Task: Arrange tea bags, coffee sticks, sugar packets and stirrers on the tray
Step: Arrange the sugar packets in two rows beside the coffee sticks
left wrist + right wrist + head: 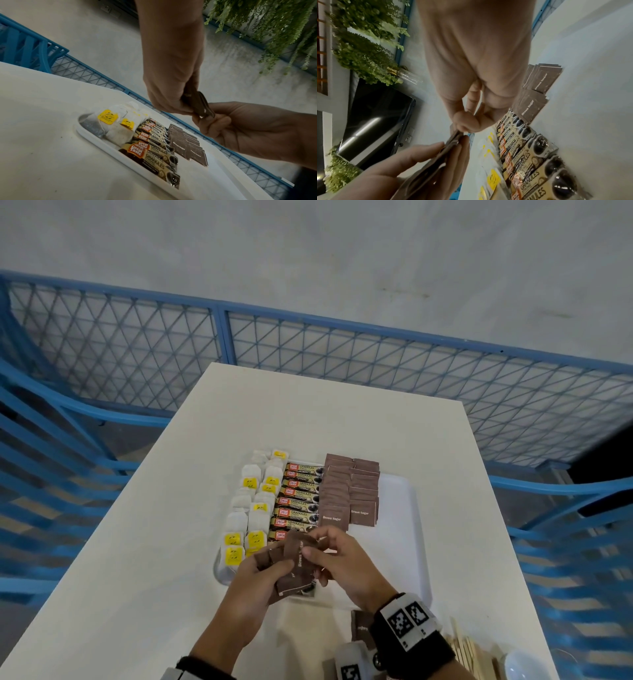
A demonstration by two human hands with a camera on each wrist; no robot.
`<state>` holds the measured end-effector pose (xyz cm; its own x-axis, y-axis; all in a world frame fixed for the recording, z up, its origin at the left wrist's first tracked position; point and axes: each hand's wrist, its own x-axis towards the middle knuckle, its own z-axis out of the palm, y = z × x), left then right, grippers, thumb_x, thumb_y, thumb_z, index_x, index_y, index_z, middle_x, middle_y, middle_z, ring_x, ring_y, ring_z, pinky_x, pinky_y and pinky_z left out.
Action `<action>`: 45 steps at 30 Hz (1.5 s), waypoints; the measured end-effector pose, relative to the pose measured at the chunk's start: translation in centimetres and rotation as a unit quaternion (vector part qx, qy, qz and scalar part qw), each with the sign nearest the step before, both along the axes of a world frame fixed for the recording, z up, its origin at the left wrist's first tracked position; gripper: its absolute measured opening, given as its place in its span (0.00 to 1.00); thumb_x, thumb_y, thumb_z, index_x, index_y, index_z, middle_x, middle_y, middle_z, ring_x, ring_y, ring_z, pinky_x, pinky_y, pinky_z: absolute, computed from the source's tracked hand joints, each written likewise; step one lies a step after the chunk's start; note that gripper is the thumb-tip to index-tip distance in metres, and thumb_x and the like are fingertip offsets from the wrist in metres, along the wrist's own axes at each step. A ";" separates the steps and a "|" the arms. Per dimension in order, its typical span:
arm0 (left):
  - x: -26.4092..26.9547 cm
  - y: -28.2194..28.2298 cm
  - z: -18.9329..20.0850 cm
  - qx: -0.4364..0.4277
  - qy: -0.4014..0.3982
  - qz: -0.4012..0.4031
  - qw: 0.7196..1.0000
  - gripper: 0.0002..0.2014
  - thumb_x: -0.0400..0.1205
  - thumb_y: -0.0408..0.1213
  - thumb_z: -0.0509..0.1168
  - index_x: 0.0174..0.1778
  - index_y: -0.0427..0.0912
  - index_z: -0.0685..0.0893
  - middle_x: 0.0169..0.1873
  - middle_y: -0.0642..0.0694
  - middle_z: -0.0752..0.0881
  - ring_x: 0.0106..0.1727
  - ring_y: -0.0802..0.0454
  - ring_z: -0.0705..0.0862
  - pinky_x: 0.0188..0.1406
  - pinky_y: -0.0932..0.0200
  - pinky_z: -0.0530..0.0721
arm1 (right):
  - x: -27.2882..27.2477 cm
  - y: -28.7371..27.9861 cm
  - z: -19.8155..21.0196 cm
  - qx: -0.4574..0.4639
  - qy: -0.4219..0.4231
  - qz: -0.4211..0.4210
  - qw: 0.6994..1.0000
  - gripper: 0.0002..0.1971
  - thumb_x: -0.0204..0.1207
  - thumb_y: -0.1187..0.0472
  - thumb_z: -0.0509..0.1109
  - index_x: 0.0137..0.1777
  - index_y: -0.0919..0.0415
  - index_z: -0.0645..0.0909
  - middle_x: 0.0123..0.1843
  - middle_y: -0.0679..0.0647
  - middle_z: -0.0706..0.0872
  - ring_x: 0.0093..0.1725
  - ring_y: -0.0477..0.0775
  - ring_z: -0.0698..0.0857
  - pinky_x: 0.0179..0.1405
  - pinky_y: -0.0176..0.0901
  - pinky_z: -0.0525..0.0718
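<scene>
A white tray (pixel 399 529) lies on the white table. On it, from left to right, are tea bags with yellow tags (pixel 253 508), a column of coffee sticks (pixel 301 501) and two columns of brown sugar packets (pixel 349 491). Above the tray's near edge my left hand (pixel 270 568) grips a small stack of brown sugar packets (pixel 296 571). My right hand (pixel 325 553) pinches the top of that stack with thumb and fingers. The left wrist view shows the same stack (pixel 200 105) between both hands. Wooden stirrers (pixel 472 652) lie on the table at the near right.
Loose sugar packets (pixel 361 628) lie on the table near my right wrist, and a white bowl (pixel 520 666) stands at the near right corner. The tray's right part is bare. A blue mesh fence (pixel 308 350) runs behind the table.
</scene>
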<state>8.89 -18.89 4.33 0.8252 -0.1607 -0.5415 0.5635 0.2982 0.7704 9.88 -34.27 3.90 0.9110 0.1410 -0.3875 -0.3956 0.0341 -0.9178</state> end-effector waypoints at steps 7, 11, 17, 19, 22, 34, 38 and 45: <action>0.1 -0.1 -0.4 0.026 0.014 0.021 0.999 0.11 0.79 0.20 0.61 0.52 0.34 0.85 0.36 0.40 0.91 0.33 0.47 0.90 0.32 0.57 0.89 | 0.6 -2.4 -0.3 0.020 0.039 -0.048 0.998 0.05 0.78 0.73 0.65 0.48 0.65 0.72 0.45 0.63 0.86 0.34 0.53 0.87 0.27 0.37 0.81; 0.2 0.1 -0.3 0.021 0.015 0.040 0.999 0.11 0.80 0.22 0.62 0.54 0.37 0.83 0.44 0.39 0.89 0.39 0.45 0.90 0.34 0.57 0.88 | 1.8 -4.8 -1.8 0.048 0.048 -0.164 0.984 0.06 0.77 0.77 0.64 0.44 0.67 0.73 0.47 0.68 0.84 0.37 0.58 0.86 0.36 0.38 0.88; 0.5 0.2 -0.5 0.026 0.011 0.058 0.998 0.10 0.79 0.24 0.64 0.52 0.40 0.84 0.36 0.46 0.91 0.34 0.51 0.90 0.31 0.58 0.87 | 3.3 -8.1 -4.9 -0.006 0.071 -0.291 0.954 0.05 0.76 0.77 0.65 0.45 0.68 0.75 0.47 0.68 0.84 0.37 0.58 0.85 0.35 0.35 0.89; 0.6 0.1 -0.7 0.031 0.011 0.065 0.997 0.09 0.79 0.25 0.65 0.52 0.40 0.84 0.35 0.47 0.91 0.33 0.53 0.90 0.29 0.58 0.86 | 3.7 -8.5 -5.6 -0.026 0.081 -0.299 0.951 0.05 0.76 0.77 0.66 0.43 0.68 0.75 0.44 0.66 0.84 0.36 0.57 0.85 0.34 0.35 0.88; 0.6 0.1 -0.7 0.038 0.009 0.071 0.997 0.09 0.79 0.25 0.65 0.52 0.39 0.84 0.34 0.47 0.91 0.33 0.52 0.89 0.27 0.58 0.86 | 4.2 -8.6 -6.6 -0.125 0.099 -0.279 0.947 0.04 0.74 0.73 0.69 0.44 0.66 0.78 0.39 0.61 0.85 0.34 0.54 0.83 0.34 0.39 0.83; 0.6 -0.3 -0.4 0.062 -0.004 0.067 0.996 0.09 0.76 0.25 0.69 0.50 0.37 0.84 0.29 0.49 0.91 0.28 0.56 0.89 0.21 0.63 0.84 | 4.6 -6.7 -5.6 -0.346 0.016 -0.244 0.906 0.19 0.68 0.63 0.77 0.52 0.62 0.70 0.52 0.58 0.75 0.47 0.55 0.78 0.45 0.42 0.75; 0.5 -0.4 -0.7 0.073 0.000 0.060 0.995 0.12 0.75 0.27 0.71 0.53 0.37 0.84 0.35 0.47 0.91 0.33 0.52 0.90 0.22 0.62 0.83 | 3.3 -3.8 -2.1 -0.290 -0.033 -0.103 0.951 0.09 0.76 0.54 0.70 0.48 0.57 0.75 0.46 0.50 0.82 0.42 0.45 0.79 0.36 0.27 0.72; 0.4 -0.9 -0.6 0.044 0.001 0.047 0.998 0.06 0.80 0.34 0.66 0.50 0.39 0.85 0.40 0.40 0.90 0.38 0.47 0.89 0.35 0.52 0.88 | 0.3 -0.4 -0.3 -0.135 -0.017 0.085 0.987 0.07 0.72 0.57 0.75 0.47 0.55 0.80 0.39 0.45 0.84 0.30 0.34 0.79 0.29 0.24 0.74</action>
<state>9.31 -19.80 3.74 0.8329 -0.0343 -0.5524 0.5383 0.2818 0.7942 10.17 -34.70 3.64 0.8961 0.1880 -0.4021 -0.3441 -0.2781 -0.8968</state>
